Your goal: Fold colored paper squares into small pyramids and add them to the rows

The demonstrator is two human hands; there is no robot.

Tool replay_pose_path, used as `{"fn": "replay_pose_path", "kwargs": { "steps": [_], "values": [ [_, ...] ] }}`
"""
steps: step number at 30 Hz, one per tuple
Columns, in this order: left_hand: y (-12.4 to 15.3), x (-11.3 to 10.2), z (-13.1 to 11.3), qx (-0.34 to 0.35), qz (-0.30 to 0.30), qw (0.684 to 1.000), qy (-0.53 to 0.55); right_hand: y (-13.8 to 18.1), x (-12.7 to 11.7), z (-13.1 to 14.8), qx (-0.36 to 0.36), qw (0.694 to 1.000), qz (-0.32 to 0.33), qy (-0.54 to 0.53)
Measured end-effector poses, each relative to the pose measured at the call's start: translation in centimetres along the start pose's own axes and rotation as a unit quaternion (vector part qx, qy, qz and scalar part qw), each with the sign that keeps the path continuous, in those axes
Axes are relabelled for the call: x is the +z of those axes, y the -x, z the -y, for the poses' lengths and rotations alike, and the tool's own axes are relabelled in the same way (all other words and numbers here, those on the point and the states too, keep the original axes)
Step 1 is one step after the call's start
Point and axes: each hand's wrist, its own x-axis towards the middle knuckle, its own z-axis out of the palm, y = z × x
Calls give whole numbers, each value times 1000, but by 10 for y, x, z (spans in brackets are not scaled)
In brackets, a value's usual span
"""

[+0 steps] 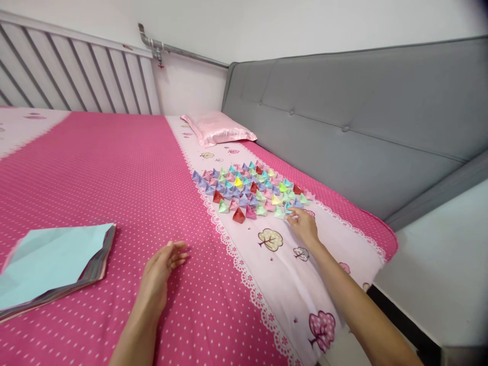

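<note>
Nearest the camera, the left forearm [137, 320] and right forearm [346, 295] extend from the lower edge over a bed sheet [125, 168]. Left hand [163, 262]: positioned at the dotted pink part of the sheet — contact cannot be confirmed — with fingers loosely curved and parted, palm turned inward. Right hand [303, 223]: at the near right edge of a group of folded paper pieces [253, 188], thumb and fingertips at a light blue piece [288, 208]; whether they pinch or merely touch it cannot be determined. The group stands in close, uneven rows on the pale printed band; colours noted are purple, pink, red, green, yellow and blue. A paper stack [57, 262] lies left of the left hand, well apart from it, light blue sheet uppermost, mixed colours at its edge. Beyond the group, a pink pillow [219, 128] lies near a grey padded board [343, 101].
</note>
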Motion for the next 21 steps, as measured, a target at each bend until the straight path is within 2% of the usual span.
{"fn": "replay_pose_path", "kwargs": {
  "steps": [6,15,18,21],
  "values": [
    [0,-1,1,-3,0,1000,-3,-10,3,8,-45,997,29,48],
    [-1,-2,2,0,-2,1000,5,-18,-9,7,-68,995,31,72],
    [0,-1,2,0,-2,1000,9,-15,-16,11,-71,997,-6,31],
    [3,2,2,13,-11,1000,12,-7,-27,32,-82,992,-89,-37]
  ]
}}
